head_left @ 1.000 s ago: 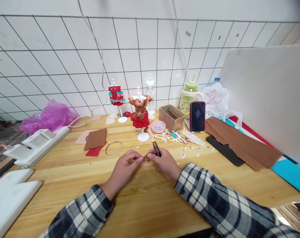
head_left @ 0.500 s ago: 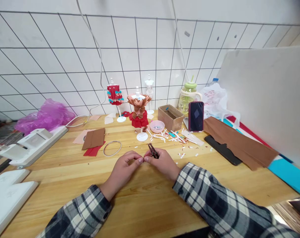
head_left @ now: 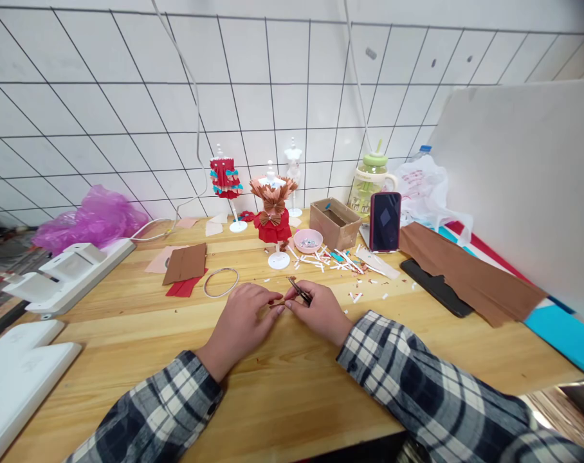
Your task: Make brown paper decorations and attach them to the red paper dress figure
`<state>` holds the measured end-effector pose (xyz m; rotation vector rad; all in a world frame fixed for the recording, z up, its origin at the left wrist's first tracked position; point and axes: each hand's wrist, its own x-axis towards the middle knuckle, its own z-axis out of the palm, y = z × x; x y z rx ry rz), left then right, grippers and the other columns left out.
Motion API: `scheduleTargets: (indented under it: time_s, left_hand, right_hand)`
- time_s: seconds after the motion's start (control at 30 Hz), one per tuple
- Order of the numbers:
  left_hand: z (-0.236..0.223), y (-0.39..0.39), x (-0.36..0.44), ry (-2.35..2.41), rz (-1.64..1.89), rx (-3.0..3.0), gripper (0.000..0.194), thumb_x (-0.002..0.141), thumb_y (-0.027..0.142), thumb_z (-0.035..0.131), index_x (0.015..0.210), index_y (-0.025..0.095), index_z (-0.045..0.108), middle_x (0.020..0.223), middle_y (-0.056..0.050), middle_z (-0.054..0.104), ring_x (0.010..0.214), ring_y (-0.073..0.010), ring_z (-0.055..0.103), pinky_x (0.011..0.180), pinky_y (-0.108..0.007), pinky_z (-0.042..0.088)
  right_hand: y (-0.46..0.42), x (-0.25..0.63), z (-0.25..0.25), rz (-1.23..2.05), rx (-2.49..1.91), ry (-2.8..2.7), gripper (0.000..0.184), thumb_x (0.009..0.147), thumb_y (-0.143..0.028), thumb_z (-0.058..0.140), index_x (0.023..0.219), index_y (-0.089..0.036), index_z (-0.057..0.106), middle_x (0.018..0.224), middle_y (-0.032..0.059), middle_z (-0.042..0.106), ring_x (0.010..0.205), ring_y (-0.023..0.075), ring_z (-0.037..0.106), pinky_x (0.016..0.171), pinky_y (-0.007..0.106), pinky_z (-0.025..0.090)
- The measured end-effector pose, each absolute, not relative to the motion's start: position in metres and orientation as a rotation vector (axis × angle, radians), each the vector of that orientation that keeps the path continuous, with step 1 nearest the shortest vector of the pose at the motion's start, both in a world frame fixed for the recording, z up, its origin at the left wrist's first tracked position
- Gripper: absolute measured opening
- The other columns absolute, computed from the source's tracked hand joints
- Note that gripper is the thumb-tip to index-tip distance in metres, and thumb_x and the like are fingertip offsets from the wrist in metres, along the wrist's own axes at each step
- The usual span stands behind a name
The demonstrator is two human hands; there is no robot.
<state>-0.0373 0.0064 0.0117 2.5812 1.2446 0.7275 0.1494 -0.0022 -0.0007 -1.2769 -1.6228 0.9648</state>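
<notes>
My left hand [head_left: 244, 323] pinches a small brown folded piece [head_left: 276, 303], which looks like paper or cloth, between thumb and fingers. My right hand [head_left: 323, 313] meets it fingertip to fingertip and is closed around dark thread snips [head_left: 300, 292], whose blades point up and to the left. Whether its thumb and finger also grip the brown piece is hard to make out. Just behind the hands stands a small white dress form [head_left: 278, 260] wearing a red skirt [head_left: 273, 228] and a pleated brown and pink top [head_left: 274, 198].
Left of the hands lie a metal ring [head_left: 221, 283] and brown sheets [head_left: 186, 262] over red ones. A pink bowl [head_left: 308, 242], a cardboard box [head_left: 337, 222], scattered scraps [head_left: 352, 267] and a phone [head_left: 385, 222] stand behind right. Brown material [head_left: 470, 276] partly covers a black object [head_left: 437, 287].
The snips have tipped lower to the left in my right hand. My left fingers have spread a little along the brown piece, which shows more now. The camera view has shifted slightly.
</notes>
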Motion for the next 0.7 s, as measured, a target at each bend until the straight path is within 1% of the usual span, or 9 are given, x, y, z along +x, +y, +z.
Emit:
scheduleTargets:
  time_s: [0.13,0.2,0.27,0.33,0.4,0.43,0.57,0.7]
  left_hand:
    - [0.010,0.008,-0.037,1.107,0.746,2.594,0.020,0.091,0.027,0.049,0.098,0.021,0.068,0.088,-0.006,0.068,0.086,-0.0197,0.058,0.089,-0.038,0.040]
    - [0.010,0.008,-0.037,1.095,0.758,2.573,0.019,0.090,0.026,0.051,0.095,0.021,0.068,0.086,-0.005,0.068,0.084,-0.0194,0.058,0.090,-0.038,0.039]
    - [0.011,0.007,-0.036,1.107,0.782,2.515,0.018,0.089,0.028,0.052,0.088,0.021,0.068,0.084,-0.005,0.068,0.082,-0.0191,0.058,0.086,-0.036,0.040]
    - [0.011,0.007,-0.036,1.148,0.824,2.394,0.019,0.088,0.030,0.053,0.083,0.020,0.068,0.083,-0.005,0.068,0.081,-0.0189,0.059,0.081,-0.033,0.042]
    - [0.010,0.008,-0.038,1.217,0.882,2.204,0.021,0.087,0.033,0.054,0.080,0.019,0.068,0.083,-0.004,0.069,0.081,-0.0188,0.060,0.077,-0.031,0.043]
    - [0.009,0.009,-0.039,1.253,0.919,2.097,0.021,0.087,0.035,0.055,0.080,0.019,0.068,0.083,-0.004,0.069,0.081,-0.0189,0.061,0.077,-0.030,0.044]
    - [0.004,0.013,-0.045,1.316,1.041,1.776,0.024,0.083,0.039,0.058,0.082,0.018,0.067,0.085,-0.005,0.070,0.085,-0.0204,0.063,0.080,-0.031,0.044]
    - [0.005,0.012,-0.044,1.255,1.027,1.704,0.023,0.082,0.039,0.059,0.080,0.018,0.067,0.083,-0.004,0.070,0.083,-0.0198,0.063,0.079,-0.029,0.044]
  right_hand:
    - [-0.006,0.146,-0.001,0.932,-1.237,-1.651,0.010,0.074,-0.024,0.061,0.080,-0.018,0.066,0.075,-0.0005,0.065,0.070,0.0143,0.057,0.067,0.025,0.043]
    - [-0.006,0.145,0.000,0.947,-1.223,-1.644,0.009,0.074,-0.025,0.062,0.080,-0.019,0.065,0.076,-0.0003,0.066,0.071,0.0145,0.057,0.067,0.025,0.043]
    - [-0.006,0.147,0.001,0.974,-1.219,-1.604,0.012,0.077,-0.029,0.061,0.080,-0.018,0.064,0.072,-0.0005,0.064,0.069,0.0142,0.056,0.066,0.025,0.042]
    - [-0.005,0.150,0.002,0.982,-1.238,-1.547,0.023,0.085,-0.039,0.053,0.080,-0.018,0.062,0.065,-0.0014,0.058,0.064,0.0136,0.053,0.063,0.025,0.040]
    - [-0.005,0.152,0.002,0.974,-1.256,-1.530,0.036,0.093,-0.046,0.037,0.080,-0.019,0.058,0.061,-0.0026,0.049,0.061,0.0133,0.049,0.060,0.025,0.038]
    - [-0.005,0.153,0.001,0.971,-1.260,-1.549,0.038,0.095,-0.047,0.032,0.082,-0.020,0.056,0.061,-0.0029,0.047,0.061,0.0135,0.047,0.060,0.026,0.037]
    - [-0.009,0.151,-0.003,1.021,-1.256,-1.724,0.035,0.098,-0.046,0.023,0.091,-0.022,0.048,0.070,-0.0021,0.046,0.067,0.0148,0.047,0.068,0.028,0.039]
    - [-0.015,0.145,-0.005,1.021,-1.264,-1.882,0.028,0.098,-0.041,0.024,0.087,-0.023,0.043,0.075,-0.0008,0.048,0.072,0.0156,0.047,0.072,0.029,0.038]
